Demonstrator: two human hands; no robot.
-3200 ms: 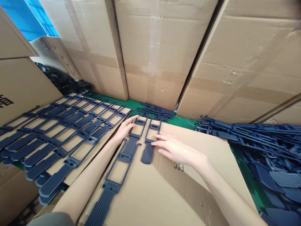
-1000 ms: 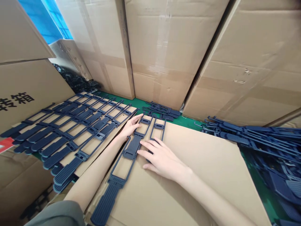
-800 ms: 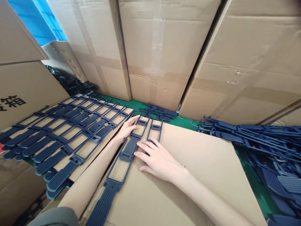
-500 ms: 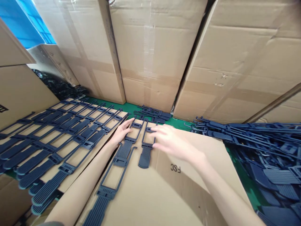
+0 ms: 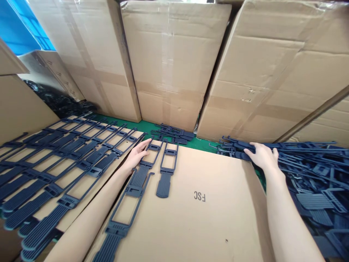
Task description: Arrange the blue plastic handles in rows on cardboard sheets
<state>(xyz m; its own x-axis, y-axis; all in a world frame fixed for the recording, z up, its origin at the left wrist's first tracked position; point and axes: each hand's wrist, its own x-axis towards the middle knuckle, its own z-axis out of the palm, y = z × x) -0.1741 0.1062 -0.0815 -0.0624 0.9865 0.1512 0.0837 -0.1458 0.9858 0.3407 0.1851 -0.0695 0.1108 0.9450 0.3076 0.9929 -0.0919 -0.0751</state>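
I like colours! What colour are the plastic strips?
Dark navy blue plastic strips, clearest in the head view.

Tall cardboard boxes line the far side; a green floor strip runs along their base.

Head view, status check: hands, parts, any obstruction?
Left hand flat on the laid-out plastic strip. Right hand on the loose strip pile; grip unclear. Cardboard sheet between them; nothing blocking.

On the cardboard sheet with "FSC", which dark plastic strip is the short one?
The right strip, beside the long strip under the left hand. It ends above the "FSC" print; the long one reaches the picture's bottom edge.
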